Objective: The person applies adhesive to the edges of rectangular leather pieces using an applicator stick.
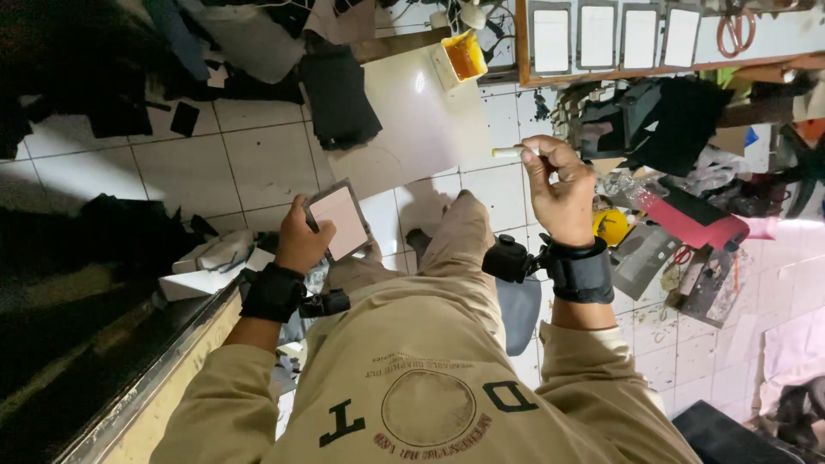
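**Two hands, one card and one brush**

The left hand [301, 241] is closed on one flat card [339, 222]. The fingers wrap its left edge and the thumb lies on its face. The card is pinkish with a dark rim, and it tilts up over the person's left knee.

The right hand [560, 193] is pinched shut on one thin stick, a brush [513, 152]. The finger and thumb press together on it. Its pale end pokes out to the left, level with the floor. The brush is up in the air, well apart from the card.

Each wrist has one black strap, so there are two straps [581, 271]. Each strap has a small black box on it.

Past the hands is a white tile floor [266, 163]. One big white sheet [412, 120] lies on it. At the far end of the sheet sits one small tub [461, 57] with orange-yellow stuff inside.

Up on a wooden board [522, 51] lie four cards [552, 39] in a row, each white with a dark rim. One pair of red scissors [733, 30] lies to the right of them.

Dark cloth scraps [339, 94] lie in heaps on the left and right. One yellow round thing [612, 226] sits just beside the right wrist.
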